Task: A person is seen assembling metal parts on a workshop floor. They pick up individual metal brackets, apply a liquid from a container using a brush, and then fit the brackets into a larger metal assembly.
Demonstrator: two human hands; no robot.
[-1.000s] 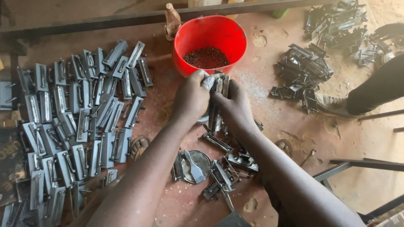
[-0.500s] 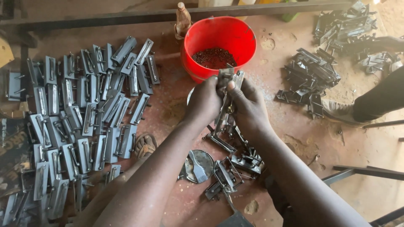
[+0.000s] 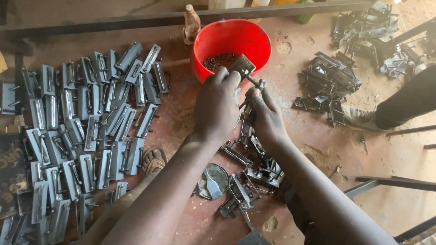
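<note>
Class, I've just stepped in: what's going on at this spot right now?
A person crouched on the dirt floor holds a small grey metal latch in both hands, left hand and right hand, above a red bucket of small dark bits. Rows of metal latch plates lie to the left; a loose pile sits under the hands.

A single head-worn camera looks steeply down at close range over both forearms; the left hand (image 3: pixel 217 106) and right hand (image 3: pixel 265 119) sit mid-frame, the dirt floor (image 3: pixel 313 181) stretching beyond and around them.
</note>
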